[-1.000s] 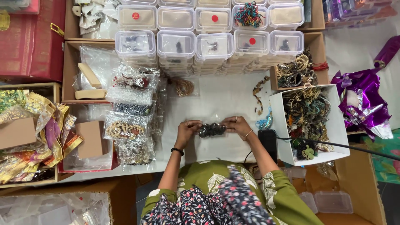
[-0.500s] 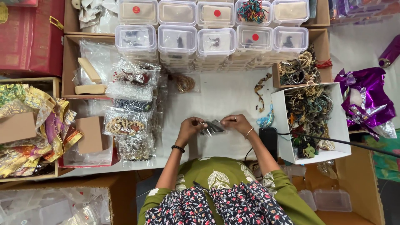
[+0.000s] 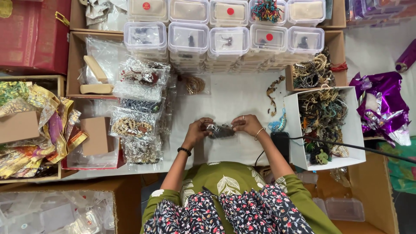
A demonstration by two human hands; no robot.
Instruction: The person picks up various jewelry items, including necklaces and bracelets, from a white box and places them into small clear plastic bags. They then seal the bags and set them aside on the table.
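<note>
Both hands meet over the middle of the white table [image 3: 234,97], just in front of the person's body. The left hand [image 3: 199,130] and the right hand [image 3: 247,124] each have their fingers closed on one end of a small clear plastic pouch [image 3: 220,130] that holds a dark, tangled piece of jewellery; the pouch hangs between them, just above the tabletop. Whether its mouth is sealed or open cannot be told from this view.

To the left of the hands lies a stack of filled clear pouches [image 3: 136,115], each with beads or chains inside, so a good share of packing looks done. To the right stands a white open box [image 3: 355,130] heaped with loose bangles and necklaces, and behind it a brown cardboard box [image 3: 333,56] with more of the same, so much appears left to pack. A loose turquoise piece [image 3: 277,125] and a brown strand [image 3: 273,93] lie on the table near the right hand. Rows of lidded clear plastic containers [image 3: 225,41] line the far edge, some marked with red dots. A black phone [image 3: 281,145] lies beside the right forearm. By my judgement the pouch in hand is 1 item in a long run, roughly midway through
</note>
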